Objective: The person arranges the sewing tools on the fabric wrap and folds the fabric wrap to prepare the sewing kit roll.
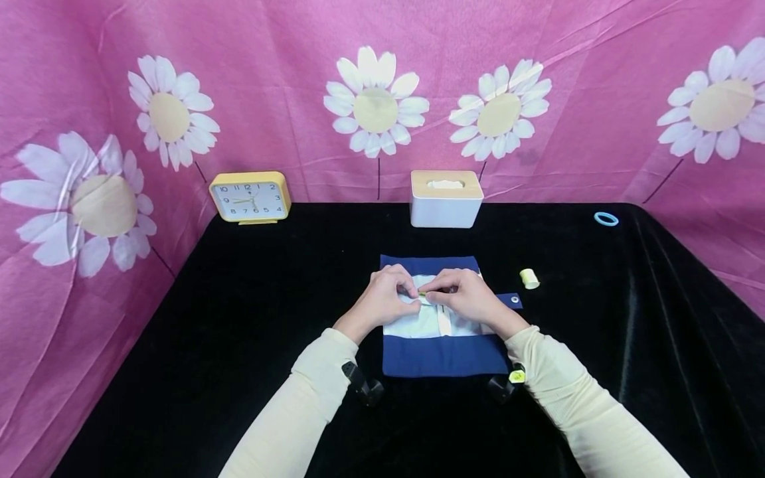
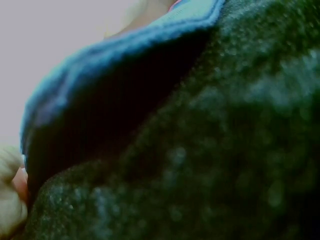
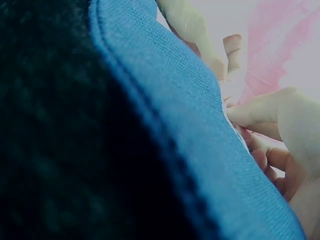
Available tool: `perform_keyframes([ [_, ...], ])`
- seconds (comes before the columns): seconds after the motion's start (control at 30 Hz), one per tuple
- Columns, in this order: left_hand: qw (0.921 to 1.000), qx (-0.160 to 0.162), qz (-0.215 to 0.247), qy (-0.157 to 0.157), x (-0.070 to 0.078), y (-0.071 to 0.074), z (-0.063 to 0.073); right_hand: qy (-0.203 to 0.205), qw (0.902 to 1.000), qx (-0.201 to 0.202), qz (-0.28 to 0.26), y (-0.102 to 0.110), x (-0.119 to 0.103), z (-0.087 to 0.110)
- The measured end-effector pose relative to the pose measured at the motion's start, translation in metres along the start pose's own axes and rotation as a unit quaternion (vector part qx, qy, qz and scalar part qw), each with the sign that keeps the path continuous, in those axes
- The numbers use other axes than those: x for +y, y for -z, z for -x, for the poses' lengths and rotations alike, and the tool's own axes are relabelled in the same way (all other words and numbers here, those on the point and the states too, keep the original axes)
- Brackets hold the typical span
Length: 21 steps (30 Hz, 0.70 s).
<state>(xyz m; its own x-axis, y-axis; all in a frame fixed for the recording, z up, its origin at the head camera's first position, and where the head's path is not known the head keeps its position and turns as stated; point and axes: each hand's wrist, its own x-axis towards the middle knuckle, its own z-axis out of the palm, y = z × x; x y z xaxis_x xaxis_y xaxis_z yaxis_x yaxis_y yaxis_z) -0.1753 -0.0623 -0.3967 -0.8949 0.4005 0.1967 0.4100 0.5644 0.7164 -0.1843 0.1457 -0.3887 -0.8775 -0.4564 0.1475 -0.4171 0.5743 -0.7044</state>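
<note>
A navy cloth pouch with a pale lining lies spread out on the black table, a snap strap at its right side. Over the lining, my left hand pinches the pale fabric between thumb and forefinger. Facing it, my right hand holds a small yellow-green piece at its fingertips, which nearly meet the left ones. That piece is mostly covered by fingers. In the right wrist view, the pouch's blue edge rises in front of both hands. The left wrist view catches mostly the pouch's edge and dark cloth.
A small pale-yellow cylinder lies right of the pouch. Farther back stand a yellow clock at left and a tissue box in the middle. A blue ring lies at the far right. Pink flowered cloth hangs behind the table.
</note>
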Motion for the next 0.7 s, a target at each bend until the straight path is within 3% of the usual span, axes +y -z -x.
perform_keyframes([
  [0.33,0.9999,0.000,-0.001,0.013,0.0019,0.0010,0.0003,0.003,0.9999,-0.015,-0.008,0.0017,0.0002,0.0013],
  [0.7,0.9999,0.001,-0.003,0.014,-0.0004,0.0003,-0.0005,0.021,0.9995,0.009,0.021,-0.0019,0.0003,0.0020],
])
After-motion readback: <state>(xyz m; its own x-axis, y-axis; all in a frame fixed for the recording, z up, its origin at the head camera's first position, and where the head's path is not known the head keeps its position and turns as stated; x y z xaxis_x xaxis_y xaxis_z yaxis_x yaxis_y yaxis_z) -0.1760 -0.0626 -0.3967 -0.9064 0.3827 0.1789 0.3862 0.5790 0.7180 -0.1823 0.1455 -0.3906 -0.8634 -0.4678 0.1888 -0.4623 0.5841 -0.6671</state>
